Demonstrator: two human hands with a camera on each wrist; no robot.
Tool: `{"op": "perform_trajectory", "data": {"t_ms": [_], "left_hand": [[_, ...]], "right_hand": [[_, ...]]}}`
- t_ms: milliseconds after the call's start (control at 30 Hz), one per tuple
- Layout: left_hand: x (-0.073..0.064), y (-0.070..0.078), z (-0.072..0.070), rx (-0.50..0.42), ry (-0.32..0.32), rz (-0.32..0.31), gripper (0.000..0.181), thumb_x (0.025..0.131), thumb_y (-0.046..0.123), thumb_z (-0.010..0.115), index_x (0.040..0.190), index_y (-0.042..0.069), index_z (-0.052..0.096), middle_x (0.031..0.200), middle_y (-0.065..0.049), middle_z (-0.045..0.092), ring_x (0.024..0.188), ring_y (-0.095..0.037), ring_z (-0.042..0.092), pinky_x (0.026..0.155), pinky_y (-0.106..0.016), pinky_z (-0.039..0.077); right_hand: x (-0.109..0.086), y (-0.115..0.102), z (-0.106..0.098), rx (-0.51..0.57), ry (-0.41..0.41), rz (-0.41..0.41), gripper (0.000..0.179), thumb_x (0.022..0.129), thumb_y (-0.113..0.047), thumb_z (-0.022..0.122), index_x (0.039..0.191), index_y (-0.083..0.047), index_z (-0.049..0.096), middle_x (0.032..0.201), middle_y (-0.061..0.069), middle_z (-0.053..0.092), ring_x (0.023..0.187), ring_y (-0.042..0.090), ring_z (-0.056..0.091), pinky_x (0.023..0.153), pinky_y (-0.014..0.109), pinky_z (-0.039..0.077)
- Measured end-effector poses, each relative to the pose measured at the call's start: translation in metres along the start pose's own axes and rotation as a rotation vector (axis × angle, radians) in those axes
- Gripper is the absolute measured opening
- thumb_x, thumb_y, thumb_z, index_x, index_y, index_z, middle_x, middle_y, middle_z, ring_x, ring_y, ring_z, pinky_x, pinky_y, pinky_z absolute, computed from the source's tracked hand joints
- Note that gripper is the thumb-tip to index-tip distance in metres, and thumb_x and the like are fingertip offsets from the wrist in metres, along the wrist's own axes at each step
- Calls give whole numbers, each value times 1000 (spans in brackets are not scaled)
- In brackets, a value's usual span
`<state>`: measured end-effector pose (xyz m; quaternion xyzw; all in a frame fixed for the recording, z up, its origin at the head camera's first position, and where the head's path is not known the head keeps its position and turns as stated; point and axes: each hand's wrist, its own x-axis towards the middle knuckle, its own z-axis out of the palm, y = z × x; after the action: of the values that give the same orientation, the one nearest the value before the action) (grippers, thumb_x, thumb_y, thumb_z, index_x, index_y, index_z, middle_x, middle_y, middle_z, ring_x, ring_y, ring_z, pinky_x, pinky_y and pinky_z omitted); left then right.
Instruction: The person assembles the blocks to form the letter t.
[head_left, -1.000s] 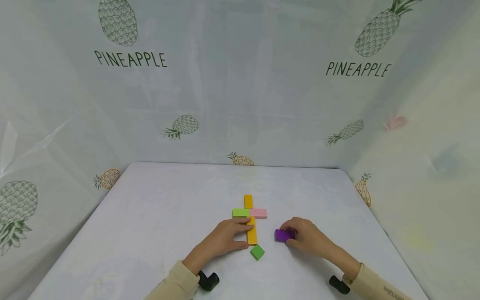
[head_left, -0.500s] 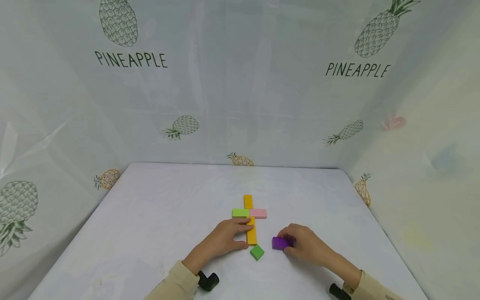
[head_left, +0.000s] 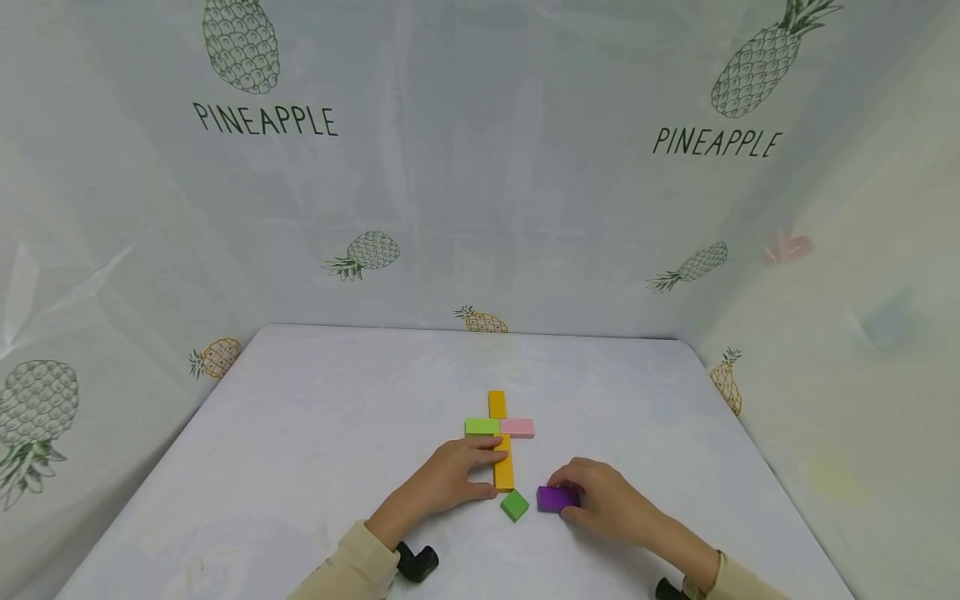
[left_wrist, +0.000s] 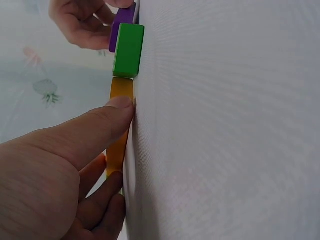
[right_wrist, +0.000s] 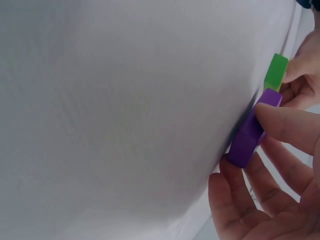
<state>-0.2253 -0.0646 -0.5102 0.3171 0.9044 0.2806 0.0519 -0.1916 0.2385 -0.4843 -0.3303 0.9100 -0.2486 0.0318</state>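
Observation:
In the head view, my left hand [head_left: 450,475] rests at a long orange block [head_left: 504,475], fingers lying over it and thumb at its near end. The left wrist view shows that thumb [left_wrist: 119,107] against the orange block. A green block [head_left: 514,506], turned cornerwise, sits just in front of the orange one. My right hand [head_left: 611,500] pinches a purple block [head_left: 555,499] between thumb and fingers, low over the table and just right of the green block. Beyond my left fingers, a light green block [head_left: 482,427] and a pink block [head_left: 517,428] lie end to end.
Another orange block [head_left: 497,404] extends from the crosswise pair toward the table's back. The white table [head_left: 337,400] meets a pale curtain [head_left: 465,167] printed with pineapples. Black wrist devices [head_left: 417,563] are at both sleeves.
My right hand has brought the purple block toward me and slightly left, close to the green block. My left hand and the other blocks have stayed in place.

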Motion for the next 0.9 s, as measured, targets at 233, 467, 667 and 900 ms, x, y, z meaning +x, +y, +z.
{"op": "perform_trajectory", "data": {"t_ms": [233,467,667,900], "left_hand": [[1,0,0,6,-3,-7,58,95,32,83,149,20,64,160,6,53,148,-22,49,121,-49,43],[0,2,-1,6,-4,-14,59,95,31,83,149,20,64,160,6,53,148,-22,50,120,-48,43],[0,2,-1,9,1,-12,58,95,32,83,148,19,64,159,5,54,147,-22,50,120,-48,43],[1,-1,1,7,9,-4,59,95,32,83,148,19,64,160,5,54,147,-22,50,120,-47,43]], "right_hand": [[0,-5,3,-5,-21,18,31,87,-12,87,115,-18,75,104,-15,68,91,0,57,82,26,56],[-1,-10,7,-20,-20,0,32,86,-11,87,115,-18,75,104,-15,68,93,0,59,85,29,58],[-2,-13,10,-23,-23,-10,32,86,-12,87,114,-21,75,106,-16,68,96,0,60,88,30,58],[-2,-14,12,-21,-38,2,32,86,-13,88,114,-23,75,106,-18,68,95,0,60,87,30,58]]}}
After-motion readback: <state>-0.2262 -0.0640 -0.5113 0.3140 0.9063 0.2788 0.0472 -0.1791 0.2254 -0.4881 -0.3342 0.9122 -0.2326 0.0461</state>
